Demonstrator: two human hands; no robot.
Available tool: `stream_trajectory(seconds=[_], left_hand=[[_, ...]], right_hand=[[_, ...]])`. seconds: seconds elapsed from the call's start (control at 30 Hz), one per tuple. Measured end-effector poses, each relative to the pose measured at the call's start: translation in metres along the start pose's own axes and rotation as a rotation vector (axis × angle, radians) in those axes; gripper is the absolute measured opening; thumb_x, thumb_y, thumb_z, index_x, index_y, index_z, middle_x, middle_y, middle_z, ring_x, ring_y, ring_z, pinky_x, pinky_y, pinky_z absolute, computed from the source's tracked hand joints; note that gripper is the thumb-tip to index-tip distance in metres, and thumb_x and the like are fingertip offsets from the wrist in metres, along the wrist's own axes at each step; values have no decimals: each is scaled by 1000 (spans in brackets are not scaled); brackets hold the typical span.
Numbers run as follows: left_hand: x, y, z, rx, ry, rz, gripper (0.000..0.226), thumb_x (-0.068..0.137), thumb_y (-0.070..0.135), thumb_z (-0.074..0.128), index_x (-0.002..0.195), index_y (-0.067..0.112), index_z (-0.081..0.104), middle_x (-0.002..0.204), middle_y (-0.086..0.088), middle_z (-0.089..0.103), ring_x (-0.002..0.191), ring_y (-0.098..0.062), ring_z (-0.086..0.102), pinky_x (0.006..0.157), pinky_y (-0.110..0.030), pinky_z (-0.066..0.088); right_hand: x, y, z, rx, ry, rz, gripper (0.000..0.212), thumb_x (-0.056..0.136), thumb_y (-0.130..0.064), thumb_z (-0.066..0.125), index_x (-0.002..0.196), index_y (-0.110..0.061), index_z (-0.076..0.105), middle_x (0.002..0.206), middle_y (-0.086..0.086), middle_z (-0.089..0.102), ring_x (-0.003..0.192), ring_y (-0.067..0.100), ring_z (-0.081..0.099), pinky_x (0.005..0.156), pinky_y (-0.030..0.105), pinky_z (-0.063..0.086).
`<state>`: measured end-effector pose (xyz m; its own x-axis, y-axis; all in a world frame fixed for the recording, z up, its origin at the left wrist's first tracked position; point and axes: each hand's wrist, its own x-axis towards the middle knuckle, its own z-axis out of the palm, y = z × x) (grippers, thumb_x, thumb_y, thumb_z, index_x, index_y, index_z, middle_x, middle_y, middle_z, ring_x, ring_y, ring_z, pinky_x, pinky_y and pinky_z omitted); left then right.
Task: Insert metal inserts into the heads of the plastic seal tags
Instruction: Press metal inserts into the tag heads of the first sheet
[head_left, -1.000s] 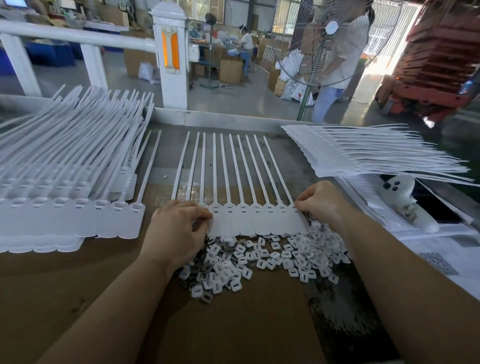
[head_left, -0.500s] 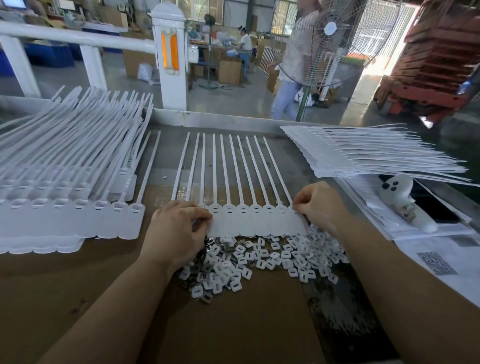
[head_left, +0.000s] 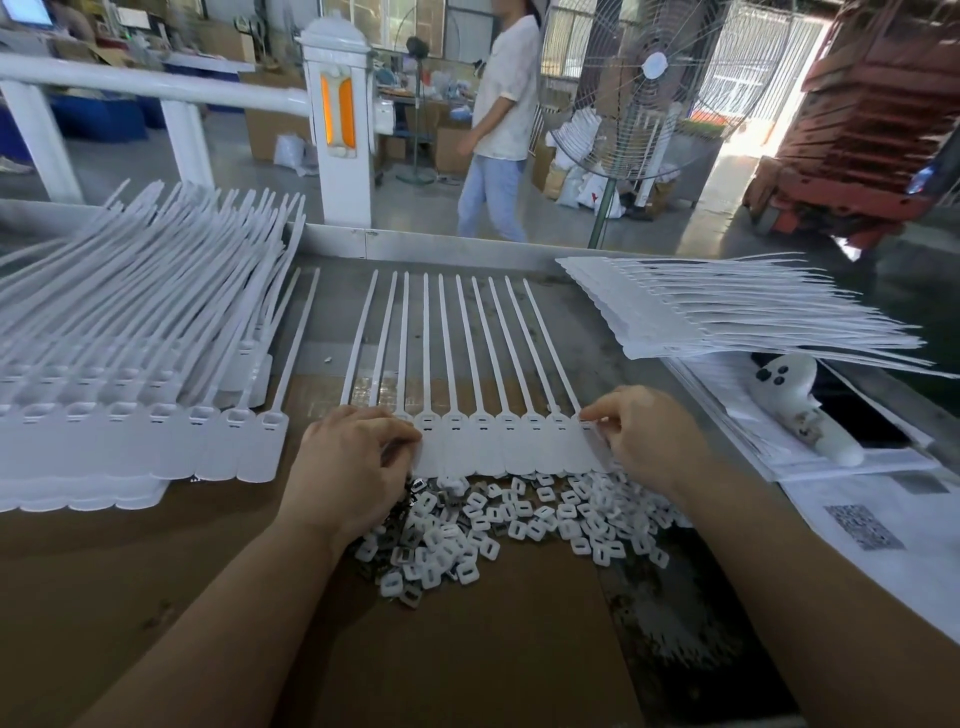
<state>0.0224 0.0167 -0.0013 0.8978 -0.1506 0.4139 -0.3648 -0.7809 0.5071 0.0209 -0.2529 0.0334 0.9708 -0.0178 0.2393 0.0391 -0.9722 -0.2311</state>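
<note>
Strip of seal tags (head_left: 498, 441) lies flat on the surface (head_left: 467, 649) above the pile of inserts (head_left: 519, 519); left hand (head_left: 348, 462) and right hand (head_left: 649, 441) pinch its ends; recommend steadying each head before seating inserts squarely.

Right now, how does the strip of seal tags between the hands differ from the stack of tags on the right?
The strip of seal tags lies as one layer on the table, tails pointing away from the person; the stack on the right is many layers deep, tails pointing right. The left hand and right hand touch the strip at its ends; the stack is untouched. Both are white plastic tags joined side by side.
</note>
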Motion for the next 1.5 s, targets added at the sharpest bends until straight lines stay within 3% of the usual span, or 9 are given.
stream_trajectory(seconds=[0.13, 0.27, 0.4, 0.7, 0.87, 1.07, 1.23, 1.33, 1.5], left_hand=[[1, 1, 0, -3, 2, 7, 16, 88, 22, 61, 98, 24, 73, 103, 10, 68, 102, -16, 53, 95, -41, 40], [1, 0, 0, -17, 5, 12, 16, 89, 23, 60, 97, 22, 74, 102, 9, 69, 101, -18, 54, 95, -43, 40], [0, 0, 0, -32, 5, 1, 19, 90, 26, 57, 97, 19, 74, 102, 9, 69, 101, -17, 54, 96, -41, 39], [1, 1, -2, -56, -24, -12, 24, 93, 27, 52, 98, 19, 73, 104, 9, 68, 103, -16, 52, 97, -40, 38], [-1, 3, -5, -90, 19, 15, 28, 95, 29, 49, 95, 16, 74, 100, 5, 68, 102, -16, 54, 94, -38, 38], [-8, 17, -16, -79, 92, 323, 44, 90, 31, 41, 73, 5, 72, 76, -2, 70, 74, -19, 63, 74, -29, 46], [-12, 20, -18, -90, -3, 406, 43, 89, 29, 43, 67, 4, 70, 68, -3, 67, 61, -18, 62, 57, -29, 53], [-12, 19, -17, -93, -82, 407, 46, 91, 34, 40, 76, 6, 73, 78, 0, 71, 69, -14, 65, 64, -23, 54], [-5, 15, -8, -100, -303, 265, 44, 97, 39, 33, 115, 17, 67, 115, 2, 66, 105, -11, 59, 94, -25, 44]], right_hand=[[-10, -12, 4, 107, 31, -69, 24, 89, -16, 58, 110, -21, 68, 112, -5, 64, 103, 14, 57, 91, 28, 43], [-17, -32, 4, 215, -134, -184, 30, 88, -31, 61, 117, -24, 63, 126, -7, 57, 115, 9, 50, 97, 22, 34], [-19, -42, 4, 100, -255, -259, 44, 86, -44, 59, 127, -29, 55, 138, -6, 48, 125, 11, 41, 100, 26, 27], [-19, -42, 1, -80, -173, -461, 31, 94, -25, 50, 124, -20, 58, 124, -1, 60, 115, 18, 51, 97, 35, 42], [-25, -40, 3, -275, -157, -582, 35, 98, -9, 37, 131, -15, 44, 131, 6, 53, 118, 23, 49, 97, 36, 43], [-23, -45, 6, -397, -149, -619, 33, 96, -7, 34, 128, -11, 41, 123, 8, 55, 109, 25, 55, 87, 37, 49], [-18, -50, 2, -393, -128, -633, 29, 96, -10, 39, 125, -12, 41, 110, 5, 59, 97, 23, 60, 80, 35, 52], [-14, -51, -2, -399, -109, -620, 30, 95, -8, 39, 125, -13, 39, 109, 4, 60, 94, 22, 60, 78, 35, 52], [-11, -49, -7, -390, -63, -606, 43, 92, -1, 36, 134, -11, 35, 111, 5, 59, 95, 24, 60, 76, 35, 50]])
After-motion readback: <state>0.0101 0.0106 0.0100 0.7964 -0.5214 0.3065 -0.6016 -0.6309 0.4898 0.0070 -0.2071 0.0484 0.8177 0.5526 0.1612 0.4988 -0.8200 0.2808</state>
